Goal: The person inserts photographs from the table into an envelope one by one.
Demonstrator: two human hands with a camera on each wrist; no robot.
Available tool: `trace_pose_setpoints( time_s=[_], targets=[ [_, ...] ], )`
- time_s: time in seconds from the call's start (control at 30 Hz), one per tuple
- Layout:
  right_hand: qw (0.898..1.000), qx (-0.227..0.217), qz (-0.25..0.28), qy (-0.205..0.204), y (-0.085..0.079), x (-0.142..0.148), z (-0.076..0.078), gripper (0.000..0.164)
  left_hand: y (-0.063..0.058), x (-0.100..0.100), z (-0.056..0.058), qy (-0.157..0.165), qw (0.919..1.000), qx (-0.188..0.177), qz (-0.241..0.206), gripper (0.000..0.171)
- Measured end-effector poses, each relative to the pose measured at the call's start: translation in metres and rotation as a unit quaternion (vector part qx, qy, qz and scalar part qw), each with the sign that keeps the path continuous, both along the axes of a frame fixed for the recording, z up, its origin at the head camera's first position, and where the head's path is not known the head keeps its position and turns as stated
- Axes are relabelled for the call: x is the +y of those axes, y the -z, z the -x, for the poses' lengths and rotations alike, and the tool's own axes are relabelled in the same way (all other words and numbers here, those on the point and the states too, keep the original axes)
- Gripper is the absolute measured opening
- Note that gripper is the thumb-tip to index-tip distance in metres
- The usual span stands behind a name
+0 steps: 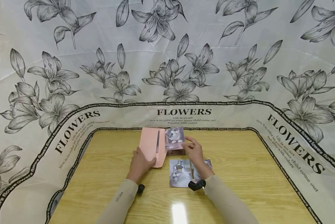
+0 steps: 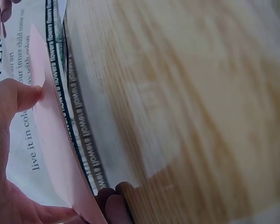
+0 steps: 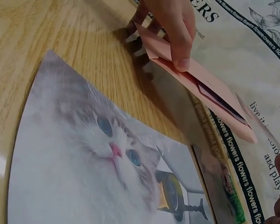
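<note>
My left hand (image 1: 140, 164) grips a pink envelope (image 1: 148, 141), thumb on the front and fingers behind it. Inside its open slit a dark strip of a card (image 3: 219, 100) shows. To the right of the envelope, my right hand (image 1: 194, 151) pinches a cat picture card (image 1: 174, 137) at its lower right corner. The card's left edge is right beside the envelope's open side. Seen from the left wrist, the envelope (image 2: 56, 135) is tilted up off the table.
On the table (image 1: 114, 149), a white cat card (image 1: 179, 179) lies in front, with another card (image 1: 209, 163) partly hidden under my right wrist. A darker card (image 1: 178, 152) lies below the held one. Flower-printed cloth (image 1: 181, 93) surrounds the table's back and sides.
</note>
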State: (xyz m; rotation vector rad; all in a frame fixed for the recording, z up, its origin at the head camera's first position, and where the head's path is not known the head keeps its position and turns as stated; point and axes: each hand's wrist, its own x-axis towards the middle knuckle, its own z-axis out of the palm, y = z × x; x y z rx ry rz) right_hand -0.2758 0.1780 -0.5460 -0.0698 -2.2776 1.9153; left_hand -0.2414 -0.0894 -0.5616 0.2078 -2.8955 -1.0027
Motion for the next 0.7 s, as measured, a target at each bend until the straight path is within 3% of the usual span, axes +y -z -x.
trace_pose_setpoints(
  time_s=[0.2, 0.7],
  targets=[
    [1.0, 0.022, -0.005, -0.011, 0.003, -0.018, 0.001, 0.042, -0.002, 0.0, 0.001, 0.001, 0.9999, 0.01, 0.002, 0.107],
    [1.0, 0.001, -0.022, 0.005, 0.011, -0.043, 0.006, 0.042, 0.0, 0.0, -0.001, -0.001, 0.9999, 0.008, 0.006, 0.108]
  ],
)
